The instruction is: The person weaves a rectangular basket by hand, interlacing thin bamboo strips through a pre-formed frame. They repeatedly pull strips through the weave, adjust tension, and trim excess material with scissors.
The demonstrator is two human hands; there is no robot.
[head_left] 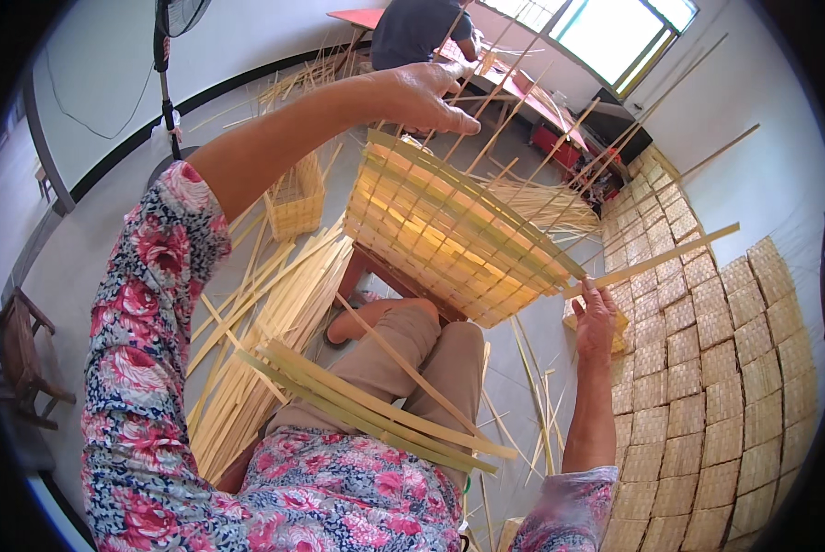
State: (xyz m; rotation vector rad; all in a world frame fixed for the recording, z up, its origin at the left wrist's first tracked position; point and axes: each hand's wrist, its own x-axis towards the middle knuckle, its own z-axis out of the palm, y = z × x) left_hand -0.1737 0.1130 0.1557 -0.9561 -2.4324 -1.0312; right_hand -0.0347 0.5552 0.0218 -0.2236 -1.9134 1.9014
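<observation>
A half-woven bamboo basket point(449, 221) with long upright stakes sticking out is raised above my knees. My left hand point(431, 97) is over its top left among the stakes, fingers apart and curved, holding nothing that I can see. My right hand point(596, 308) pinches a pale bamboo strip point(670, 254) at the basket's right end, where it meets the woven rim. Several loose yellow and green strips point(385, 409) lie across my lap. A bundle of long split strips point(284, 313) lies at my left.
A person point(412, 28) sits at a pink-topped table point(348, 18) at the back. A small basket point(297, 198), scattered strips, a fan stand point(164, 101) and a wooden chair point(22, 345) stand or lie around me. Stacked woven pieces point(698, 386) line the right side.
</observation>
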